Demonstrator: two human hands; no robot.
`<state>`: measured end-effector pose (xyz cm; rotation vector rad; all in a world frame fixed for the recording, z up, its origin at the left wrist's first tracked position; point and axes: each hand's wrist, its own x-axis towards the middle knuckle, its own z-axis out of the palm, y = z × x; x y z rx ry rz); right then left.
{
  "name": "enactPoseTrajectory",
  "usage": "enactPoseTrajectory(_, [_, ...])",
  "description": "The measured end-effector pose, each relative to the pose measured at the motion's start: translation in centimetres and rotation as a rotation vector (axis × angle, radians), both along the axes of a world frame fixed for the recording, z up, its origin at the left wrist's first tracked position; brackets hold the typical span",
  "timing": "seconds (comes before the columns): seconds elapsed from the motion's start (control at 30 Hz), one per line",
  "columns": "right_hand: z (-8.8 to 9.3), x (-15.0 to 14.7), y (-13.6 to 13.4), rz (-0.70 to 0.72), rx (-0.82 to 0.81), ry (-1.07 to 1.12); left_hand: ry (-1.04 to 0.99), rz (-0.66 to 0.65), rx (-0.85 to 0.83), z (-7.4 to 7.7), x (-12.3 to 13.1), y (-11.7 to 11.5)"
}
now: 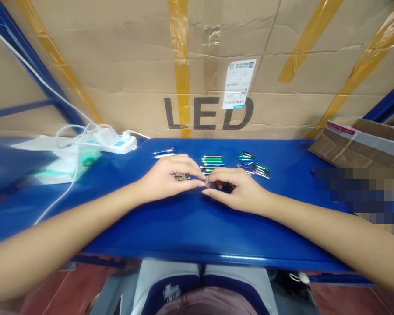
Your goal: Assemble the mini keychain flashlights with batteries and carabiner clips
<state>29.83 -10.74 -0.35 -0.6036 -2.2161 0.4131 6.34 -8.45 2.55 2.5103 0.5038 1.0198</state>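
Note:
My left hand (174,177) and my right hand (238,186) meet fingertip to fingertip above the blue table. Between their pinched fingers is a small shiny metallic piece (208,183), too small to name. Several small round metal pieces, like button cells (181,176), show inside the curl of my left hand. A small black piece (229,187) is partly visible under my right fingers. Just behind the hands lie green and blue metal tubes (212,160) in a row, partly hidden by my fingers.
Blue pen-like tubes (164,152) lie back left; carabiner clips (261,169) and green and blue loops (246,157) lie back right. A white power strip (120,144) with cables stands left. A large cardboard box (134,78) backs the table (184,232); an open carton (348,146) stands right.

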Motion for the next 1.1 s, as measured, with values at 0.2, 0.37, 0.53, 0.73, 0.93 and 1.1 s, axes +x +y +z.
enactPoseTrajectory(0.2, [0.0,0.0,0.0,0.004,-0.012,-0.003,-0.035,-0.032,0.081,-0.1,-0.1,0.1])
enactPoseTrajectory(0.37, [0.0,0.0,0.0,0.005,-0.024,-0.005,-0.026,-0.056,0.194,-0.2,-0.3,0.2])
enactPoseTrajectory(0.53, [0.1,0.0,-0.1,-0.008,-0.006,-0.014,-0.029,-0.046,0.230,-0.1,-0.2,0.0])
enactPoseTrajectory(0.73, [0.4,0.1,-0.3,-0.006,-0.003,-0.019,0.016,0.032,0.132,0.4,-1.1,1.1])
enactPoseTrajectory(0.93, [0.7,0.3,-0.5,0.055,0.026,-0.033,0.325,0.097,0.178,1.1,-3.5,3.5])
enactPoseTrajectory(1.1, [0.9,0.5,-0.3,0.104,0.089,-0.071,0.424,0.110,0.128,0.9,-4.2,4.2])
